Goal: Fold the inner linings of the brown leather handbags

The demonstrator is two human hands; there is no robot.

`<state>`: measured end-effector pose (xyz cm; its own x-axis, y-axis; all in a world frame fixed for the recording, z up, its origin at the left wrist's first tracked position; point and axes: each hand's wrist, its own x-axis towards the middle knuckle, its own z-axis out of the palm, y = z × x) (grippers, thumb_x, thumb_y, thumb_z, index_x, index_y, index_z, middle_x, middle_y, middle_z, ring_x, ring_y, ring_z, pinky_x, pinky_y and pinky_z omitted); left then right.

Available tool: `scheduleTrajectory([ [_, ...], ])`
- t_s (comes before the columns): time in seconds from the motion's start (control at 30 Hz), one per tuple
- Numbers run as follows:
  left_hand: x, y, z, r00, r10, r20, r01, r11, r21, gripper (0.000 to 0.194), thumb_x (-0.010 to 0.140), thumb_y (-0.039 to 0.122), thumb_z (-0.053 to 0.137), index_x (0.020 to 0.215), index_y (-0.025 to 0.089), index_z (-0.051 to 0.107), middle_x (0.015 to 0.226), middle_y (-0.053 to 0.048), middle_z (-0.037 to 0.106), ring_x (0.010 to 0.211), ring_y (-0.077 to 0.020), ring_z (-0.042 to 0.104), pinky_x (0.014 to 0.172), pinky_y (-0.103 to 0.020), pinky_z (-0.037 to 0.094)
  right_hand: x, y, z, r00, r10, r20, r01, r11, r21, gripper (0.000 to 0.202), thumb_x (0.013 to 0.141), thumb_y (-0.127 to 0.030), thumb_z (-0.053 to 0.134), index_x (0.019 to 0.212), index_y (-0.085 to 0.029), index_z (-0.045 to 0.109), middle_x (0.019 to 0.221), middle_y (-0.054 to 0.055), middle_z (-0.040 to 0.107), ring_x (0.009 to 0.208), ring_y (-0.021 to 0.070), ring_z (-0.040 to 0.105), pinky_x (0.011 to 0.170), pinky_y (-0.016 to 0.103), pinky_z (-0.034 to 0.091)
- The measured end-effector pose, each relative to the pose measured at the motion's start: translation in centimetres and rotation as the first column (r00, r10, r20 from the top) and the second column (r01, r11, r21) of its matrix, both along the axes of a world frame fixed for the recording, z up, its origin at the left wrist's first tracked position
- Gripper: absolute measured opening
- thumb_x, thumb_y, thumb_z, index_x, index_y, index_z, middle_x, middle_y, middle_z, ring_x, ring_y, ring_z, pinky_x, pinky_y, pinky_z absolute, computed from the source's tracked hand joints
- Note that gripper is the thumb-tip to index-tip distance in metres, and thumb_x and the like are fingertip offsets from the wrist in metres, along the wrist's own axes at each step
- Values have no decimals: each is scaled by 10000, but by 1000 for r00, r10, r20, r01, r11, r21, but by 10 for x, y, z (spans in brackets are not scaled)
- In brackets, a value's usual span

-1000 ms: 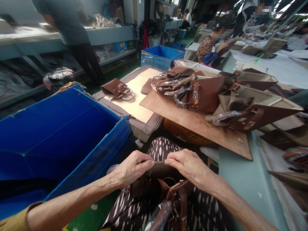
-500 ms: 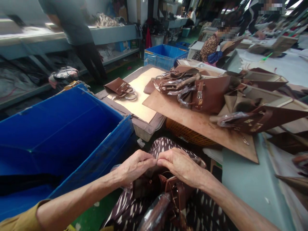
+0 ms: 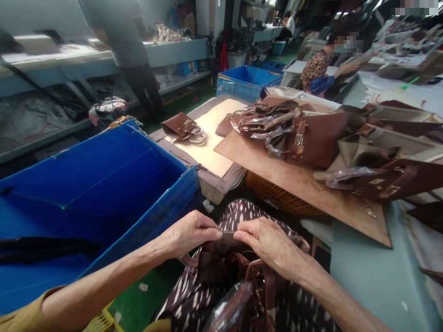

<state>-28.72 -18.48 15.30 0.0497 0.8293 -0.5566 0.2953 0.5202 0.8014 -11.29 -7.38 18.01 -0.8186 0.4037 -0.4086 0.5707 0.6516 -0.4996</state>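
Note:
A brown handbag [image 3: 221, 269] lies on my lap, over black-and-white patterned cloth. My left hand [image 3: 192, 234] pinches the bag's far top edge between thumb and fingers. A short way to the right, my right hand [image 3: 265, 237] pinches the same edge, and a strip of it shows between the two thumbs. Clear plastic wraps the bag's near handle [image 3: 230, 306]. Metal fittings show at its front, below my right hand. Both forearms hide part of the bag's sides.
Left of me stands a big blue bin [image 3: 114, 184]. Ahead, one small brown bag [image 3: 183, 128] rests on a pale board [image 3: 214, 157]. Several brown handbags [image 3: 316, 138] crowd a brown board [image 3: 277, 177] at right. A person [image 3: 128, 55] stands at the back left; another [image 3: 314, 69] sits farther right.
My hands have moved slightly apart along the bag's edge, baring a strip between them. The whole view has shifted, so the surroundings appear farther right.

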Motion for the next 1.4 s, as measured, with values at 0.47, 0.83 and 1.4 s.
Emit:
scheduleTrajectory([
  [0.47, 12, -1, 3, 971, -60, -230, 100, 981, 169, 316, 801, 293, 430, 624, 106, 615, 522, 38, 404, 513, -79, 338, 472, -191, 256, -4, -3, -5, 996, 63, -67, -65, 997, -37, 311, 849, -345, 448, 651, -211, 648, 564, -18, 592, 552, 114, 492, 544, 222, 283],
  [0.83, 18, -13, -10, 962, 22, -272, 53, 962, 267, 318, 845, 281, 416, 731, 116, 663, 613, 11, 570, 540, -87, 454, 508, -180, 313, -18, -10, -16, 984, 129, -126, -137, 989, -53, 265, 832, -263, 474, 615, -184, 603, 564, -24, 586, 584, 106, 499, 565, 219, 282],
  [1.4, 16, -10, -5, 962, -132, -240, 195, 946, 258, 385, 869, 389, 417, 675, 114, 603, 593, 34, 452, 535, -71, 390, 500, -181, 271, 13, 13, -5, 995, 86, -42, -92, 979, -181, 232, 776, -312, 523, 604, -186, 615, 523, -47, 497, 558, 99, 461, 530, 206, 285],
])
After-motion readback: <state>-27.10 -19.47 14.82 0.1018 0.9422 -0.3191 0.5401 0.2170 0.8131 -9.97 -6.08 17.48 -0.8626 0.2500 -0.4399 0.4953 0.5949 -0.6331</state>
